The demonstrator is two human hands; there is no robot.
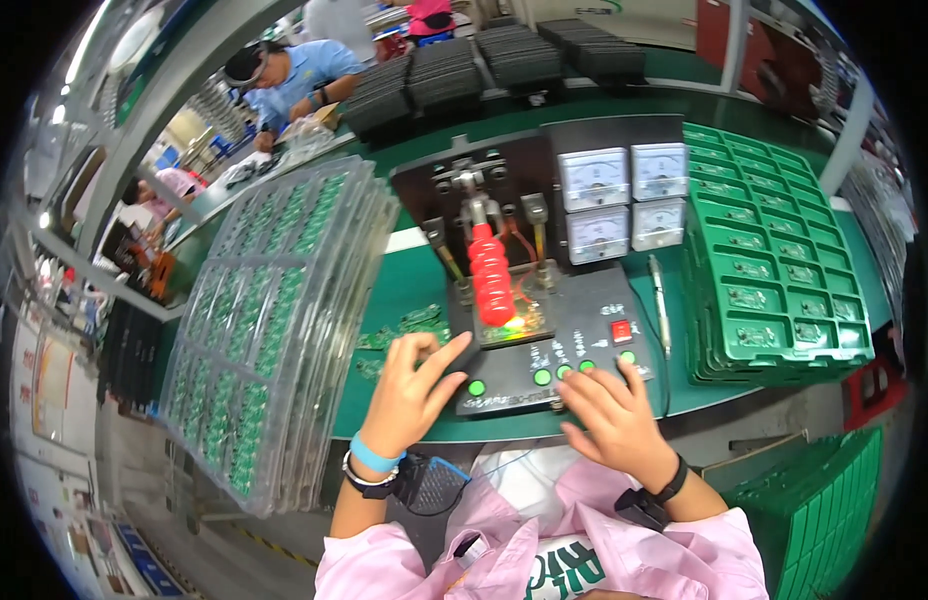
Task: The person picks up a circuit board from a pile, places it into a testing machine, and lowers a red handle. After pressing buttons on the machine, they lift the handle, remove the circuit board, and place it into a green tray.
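Observation:
A black test fixture sits on the green bench in front of me, with a red ribbed clamp handle, several analogue meters and a row of green buttons. A small circuit board lies lit under the clamp. My left hand rests at the fixture's left front corner, index finger stretched onto its edge near a green button. My right hand lies flat on the front panel, fingers spread over the green buttons. Neither hand holds anything.
A tall stack of clear trays with small green boards stands at my left. Stacked green trays sit at my right, more lower right. A pen lies beside the fixture. Loose boards lie on the bench. Other people work at the back left.

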